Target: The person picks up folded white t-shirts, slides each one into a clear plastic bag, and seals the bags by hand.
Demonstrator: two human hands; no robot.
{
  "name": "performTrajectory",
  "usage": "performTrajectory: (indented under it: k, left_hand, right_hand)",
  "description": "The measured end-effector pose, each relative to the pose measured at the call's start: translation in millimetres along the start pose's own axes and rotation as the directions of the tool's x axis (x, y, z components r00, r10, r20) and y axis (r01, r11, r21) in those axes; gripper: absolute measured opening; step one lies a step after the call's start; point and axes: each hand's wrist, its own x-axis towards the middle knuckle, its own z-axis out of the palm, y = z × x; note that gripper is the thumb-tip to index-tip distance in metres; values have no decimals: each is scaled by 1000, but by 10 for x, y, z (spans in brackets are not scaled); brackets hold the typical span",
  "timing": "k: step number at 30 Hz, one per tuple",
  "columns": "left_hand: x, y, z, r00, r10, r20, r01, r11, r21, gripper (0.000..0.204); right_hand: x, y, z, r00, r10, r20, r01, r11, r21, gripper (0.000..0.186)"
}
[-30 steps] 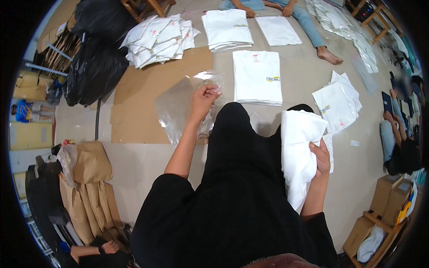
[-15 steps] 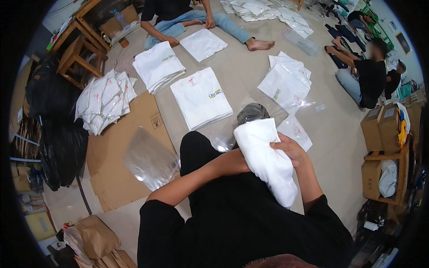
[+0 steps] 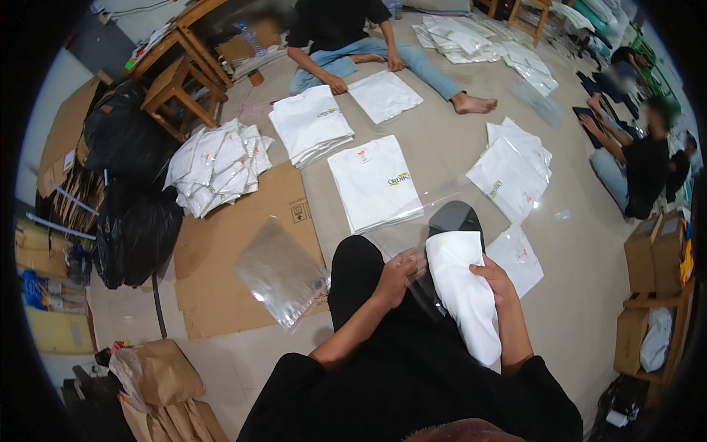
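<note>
Folded white shirt going into clear bag, on lap.

Left to right: stack of clear bags (image 3: pixel 283 274) lying on flattened cardboard (image 3: pixel 221 272), well apart from both hands. Left hand (image 3: pixel 398 276) closed, fingertips pinching mouth edge of one clear bag (image 3: pixel 412 243) draped over knee. Right hand (image 3: pixel 495 280) wrapped around upper part of folded shirt (image 3: pixel 464 291), thumb across cloth, shirt resting along thigh. Shirt judged light, soft and limp; likely to sag and unfold if gripped at one corner, so best held across fold with whole hand. Bag judged thin, slippery, prone to cling shut; hold at mouth edge only. Pile of folded shirts (image 3: pixel 374 184) on floor ahead.
</note>
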Motion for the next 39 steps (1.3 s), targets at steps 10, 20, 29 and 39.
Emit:
performTrajectory:
  k: [10, 20, 29, 39]
  left_hand:
    - [-114, 1265, 197, 701, 676, -228, -412, 645, 644, 47]
    - [-56, 1137, 1021, 713, 100, 694, -679, 345, 647, 42]
    - [-118, 651, 960, 721, 76, 689, -668, 338, 663, 51]
    - [-24, 781, 730, 927, -119, 355, -248, 513, 822, 37]
  right_hand:
    - [-217, -152, 577, 979, -152, 138, 142, 987, 78, 67]
    - [-388, -470, 819, 960, -99, 262, 83, 994, 73, 72]
    - [-643, -238, 520, 977, -108, 183, 59, 965, 254, 68]
    - [-612, -227, 408, 993, -85, 77, 73, 987, 141, 63]
